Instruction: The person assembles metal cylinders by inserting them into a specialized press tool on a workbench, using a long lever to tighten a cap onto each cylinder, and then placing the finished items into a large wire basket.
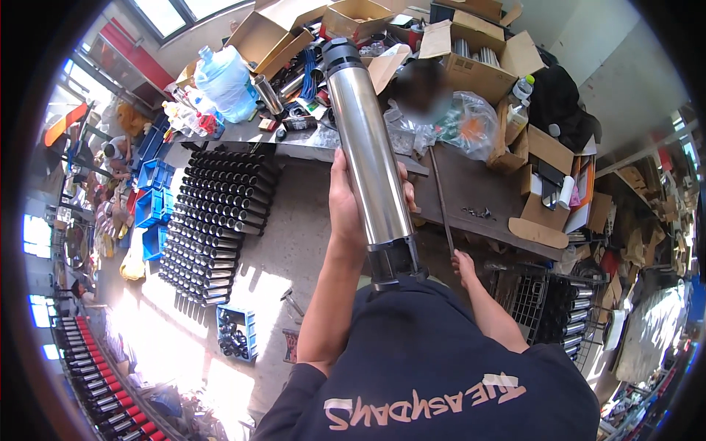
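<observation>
My left hand (346, 202) is wrapped around a shiny metal cylinder (370, 151) with black end fittings. Its fingertips show on the cylinder's far side. The cylinder tilts in front of my chest, with a black ribbed cap (340, 51) at its upper end and an open black bracket-like fitting (393, 261) at the lower end, close to my dark shirt. Lower and to the right, my right hand (463, 267) is closed on the near end of a long thin dark rod (443, 198), which reaches across the workbench (478, 191) toward the bags.
Cardboard boxes (471, 70), a large clear plastic jug (226, 84) and clear plastic bags (465, 125) crowd the bench. A rack of black tubes (213, 220) stands left on the floor, near a blue crate of black parts (236, 333). Another rack (566, 309) stands at right.
</observation>
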A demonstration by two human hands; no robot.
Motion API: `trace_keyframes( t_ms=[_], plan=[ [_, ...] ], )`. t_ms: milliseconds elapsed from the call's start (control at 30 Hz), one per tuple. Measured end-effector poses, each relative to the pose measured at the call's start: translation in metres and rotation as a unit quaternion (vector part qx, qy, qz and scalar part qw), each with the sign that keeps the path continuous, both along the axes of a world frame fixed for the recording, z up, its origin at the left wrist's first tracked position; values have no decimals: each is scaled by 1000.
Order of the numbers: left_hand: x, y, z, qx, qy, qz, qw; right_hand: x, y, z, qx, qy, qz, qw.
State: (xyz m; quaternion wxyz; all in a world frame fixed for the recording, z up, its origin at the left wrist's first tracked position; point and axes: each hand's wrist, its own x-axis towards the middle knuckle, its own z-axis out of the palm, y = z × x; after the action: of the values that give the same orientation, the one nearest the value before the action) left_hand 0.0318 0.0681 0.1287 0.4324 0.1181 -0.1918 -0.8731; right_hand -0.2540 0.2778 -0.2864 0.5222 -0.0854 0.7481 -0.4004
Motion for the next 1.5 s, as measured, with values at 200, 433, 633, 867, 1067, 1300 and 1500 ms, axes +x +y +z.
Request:
trace_keyframes(
  t_ms=[200, 433, 633, 867, 1067, 1300, 1500],
  plan=[
    [-4, 1, 0, 28, -35, 9, 999, -6, 33, -22, 54, -16, -47, 997],
    [-16, 6, -11, 5, 36, -43, 998, -21, -25, -51, -64, 204, 42, 976],
    [-14, 16, -27, 20, 65, -66, 995, -1, -77, 8, 5, 105, 139, 985],
    [11, 41, -23, -168, -54, -18, 984, 34, -44, 13, 16, -81, 1, 997],
    [19, 42, -25, -215, -77, 11, 973, 32, 12, 12, 46, -111, -24, 993],
    [23, 44, -26, -202, -57, -13, 978, 29, 30, 19, 59, -42, -11, 997],
    [19, 49, -34, -291, -305, 160, 892, 37, 25, 18, 56, -52, -15, 997]
  ],
)
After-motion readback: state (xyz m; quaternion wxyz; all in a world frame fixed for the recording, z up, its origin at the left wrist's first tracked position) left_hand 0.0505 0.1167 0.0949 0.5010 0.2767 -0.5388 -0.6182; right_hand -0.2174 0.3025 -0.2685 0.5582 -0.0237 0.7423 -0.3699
